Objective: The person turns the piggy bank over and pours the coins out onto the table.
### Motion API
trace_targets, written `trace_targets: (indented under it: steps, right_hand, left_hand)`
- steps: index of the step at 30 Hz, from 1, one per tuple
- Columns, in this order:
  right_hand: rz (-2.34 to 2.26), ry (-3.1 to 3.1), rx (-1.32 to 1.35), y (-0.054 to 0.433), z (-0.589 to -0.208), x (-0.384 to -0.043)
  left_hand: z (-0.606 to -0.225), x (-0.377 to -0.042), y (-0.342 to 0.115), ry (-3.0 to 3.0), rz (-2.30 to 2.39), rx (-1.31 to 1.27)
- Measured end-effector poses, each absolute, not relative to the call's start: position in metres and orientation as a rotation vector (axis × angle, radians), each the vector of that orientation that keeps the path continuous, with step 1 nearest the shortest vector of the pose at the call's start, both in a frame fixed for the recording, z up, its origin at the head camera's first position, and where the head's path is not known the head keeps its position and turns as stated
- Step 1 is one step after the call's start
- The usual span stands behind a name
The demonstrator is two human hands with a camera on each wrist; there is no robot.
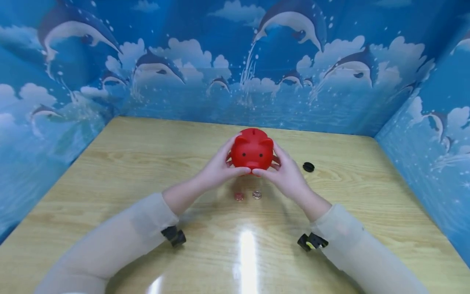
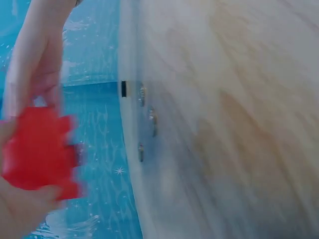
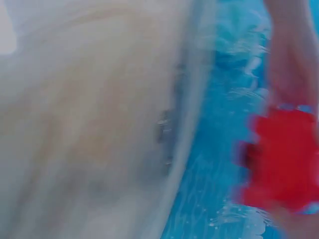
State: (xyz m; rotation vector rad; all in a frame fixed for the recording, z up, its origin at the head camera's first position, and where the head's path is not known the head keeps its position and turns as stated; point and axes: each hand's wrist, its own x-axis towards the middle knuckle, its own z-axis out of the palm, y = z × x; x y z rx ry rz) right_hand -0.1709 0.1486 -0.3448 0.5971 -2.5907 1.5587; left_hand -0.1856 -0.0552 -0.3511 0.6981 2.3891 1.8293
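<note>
Both hands hold a red piggy bank (image 1: 252,147) up over the wooden table, its face toward me and its coin slot on top. My left hand (image 1: 219,166) grips its left side and my right hand (image 1: 285,172) the other, with the thumbs meeting under the snout. Beneath it lie a reddish coin-like disc (image 1: 239,197) and a silvery disc (image 1: 256,194). The left wrist view shows the piggy bank (image 2: 40,149) blurred, with several small pieces on the tabletop. In the right wrist view the piggy bank (image 3: 284,159) is blurred too.
A small black oval piece (image 1: 308,167) lies on the table (image 1: 147,151), right of my right hand. Blue dolphin-print walls (image 1: 205,94) close off the back and both sides. Light glares on the near tabletop. Small black devices are strapped at both wrists.
</note>
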Motion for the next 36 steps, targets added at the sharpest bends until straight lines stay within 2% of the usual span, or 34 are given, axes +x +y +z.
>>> trace_targets:
  steps: [5,9,18,29,36]
  right_hand:
    - [1.446,-2.469,0.644,0.1471,-0.3466,-0.1699]
    - [1.566,-2.561,0.547,0.1456,-0.3468,-0.1722]
    - [1.61,-2.604,0.522,0.1457,-0.346,-0.174]
    - [1.667,-2.735,0.462,0.1441,-0.3396,-0.1707]
    - [1.517,-2.662,0.534,0.1459,-0.3456,-0.1735]
  left_hand:
    - [-0.3481,-0.1876,-0.0559,2.451,1.866,0.849]
    - [-0.3491,-0.1876,-0.0568,2.383,1.854,0.728]
    - [-0.3489,-0.1872,-0.0577,2.369,1.823,0.693]
    - [-0.3482,-0.1846,-0.0557,2.308,1.806,0.524]
    - [-0.3519,-0.1891,-0.0571,2.318,1.849,0.662]
